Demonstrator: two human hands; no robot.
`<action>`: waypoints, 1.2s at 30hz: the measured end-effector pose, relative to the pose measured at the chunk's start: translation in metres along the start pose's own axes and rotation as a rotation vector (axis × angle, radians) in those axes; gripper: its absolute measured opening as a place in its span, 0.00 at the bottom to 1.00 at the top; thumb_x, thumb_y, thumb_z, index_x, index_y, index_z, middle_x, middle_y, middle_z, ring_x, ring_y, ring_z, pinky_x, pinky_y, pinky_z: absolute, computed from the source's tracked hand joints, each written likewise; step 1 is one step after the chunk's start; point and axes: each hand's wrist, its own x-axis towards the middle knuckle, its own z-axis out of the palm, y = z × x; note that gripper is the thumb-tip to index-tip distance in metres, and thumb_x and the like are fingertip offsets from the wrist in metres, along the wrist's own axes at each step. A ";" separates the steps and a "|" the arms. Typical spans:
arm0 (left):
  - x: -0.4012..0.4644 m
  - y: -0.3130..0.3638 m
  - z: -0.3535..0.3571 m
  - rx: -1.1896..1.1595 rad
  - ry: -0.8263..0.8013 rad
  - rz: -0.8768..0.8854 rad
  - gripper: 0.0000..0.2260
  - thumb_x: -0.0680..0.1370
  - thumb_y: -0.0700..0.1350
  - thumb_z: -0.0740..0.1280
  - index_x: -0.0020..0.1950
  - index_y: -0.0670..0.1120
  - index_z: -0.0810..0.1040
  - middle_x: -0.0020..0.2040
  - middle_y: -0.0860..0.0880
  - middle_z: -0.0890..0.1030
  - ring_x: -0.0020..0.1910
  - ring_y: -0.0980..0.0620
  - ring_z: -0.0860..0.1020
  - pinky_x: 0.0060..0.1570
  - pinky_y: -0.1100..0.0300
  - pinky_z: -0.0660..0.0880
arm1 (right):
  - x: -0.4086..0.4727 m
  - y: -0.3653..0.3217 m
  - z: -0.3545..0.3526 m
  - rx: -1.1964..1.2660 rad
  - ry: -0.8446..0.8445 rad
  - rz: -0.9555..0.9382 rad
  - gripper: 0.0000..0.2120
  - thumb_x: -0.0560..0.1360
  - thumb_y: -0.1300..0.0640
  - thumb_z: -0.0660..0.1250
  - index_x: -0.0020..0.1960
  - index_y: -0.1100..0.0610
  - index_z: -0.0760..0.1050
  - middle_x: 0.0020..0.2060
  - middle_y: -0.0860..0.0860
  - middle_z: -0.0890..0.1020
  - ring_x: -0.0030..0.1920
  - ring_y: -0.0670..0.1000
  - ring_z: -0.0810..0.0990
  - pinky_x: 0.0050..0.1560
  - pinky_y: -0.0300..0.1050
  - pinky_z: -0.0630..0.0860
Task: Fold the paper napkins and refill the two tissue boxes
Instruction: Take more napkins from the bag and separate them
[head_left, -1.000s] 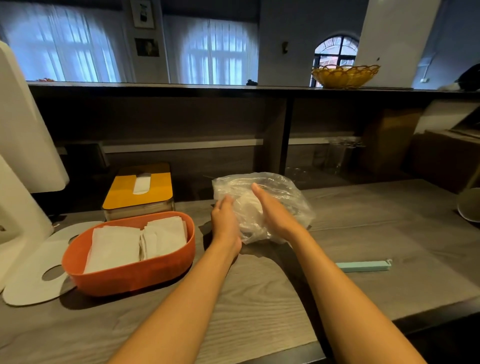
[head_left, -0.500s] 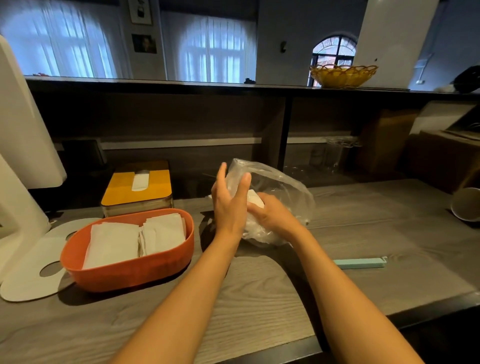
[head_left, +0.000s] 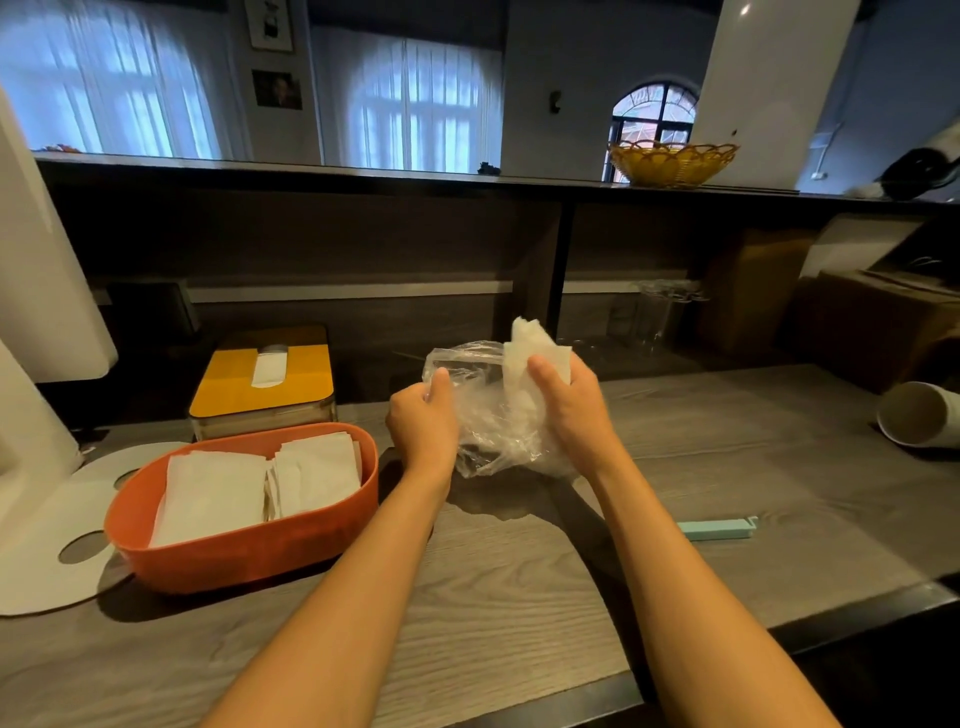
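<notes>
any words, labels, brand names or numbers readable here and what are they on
None can be read.
Yellow-lidded tissue box: no print visible.
Orange tissue box: plain.
Clear plastic bag in the left hand: no marking seen.
Napkins in the right hand: blank.
Framed wall pictures: too small and blurred to tell.

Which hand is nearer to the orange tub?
Left. The left hand grips the plastic bag just right of the orange tub; the right hand is farther right, holding napkins.
</notes>
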 end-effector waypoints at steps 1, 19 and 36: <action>0.001 -0.001 -0.001 -0.004 0.011 -0.001 0.21 0.83 0.47 0.63 0.30 0.47 0.68 0.28 0.50 0.68 0.28 0.55 0.66 0.31 0.60 0.63 | 0.002 -0.001 -0.001 0.061 0.065 0.009 0.05 0.81 0.51 0.65 0.56 0.50 0.75 0.51 0.54 0.82 0.51 0.56 0.83 0.50 0.53 0.82; -0.008 0.008 0.000 0.101 0.006 0.312 0.27 0.82 0.60 0.52 0.79 0.50 0.62 0.79 0.47 0.60 0.76 0.48 0.61 0.71 0.49 0.66 | 0.007 -0.042 0.011 0.404 0.149 0.271 0.13 0.81 0.50 0.65 0.59 0.58 0.78 0.42 0.54 0.86 0.37 0.50 0.85 0.32 0.42 0.79; -0.057 0.009 0.013 -0.079 -0.483 0.065 0.18 0.85 0.57 0.53 0.69 0.53 0.75 0.68 0.52 0.76 0.68 0.58 0.73 0.68 0.58 0.69 | -0.003 -0.009 0.018 0.063 0.127 0.517 0.17 0.82 0.45 0.57 0.57 0.56 0.78 0.53 0.58 0.83 0.50 0.55 0.83 0.50 0.49 0.78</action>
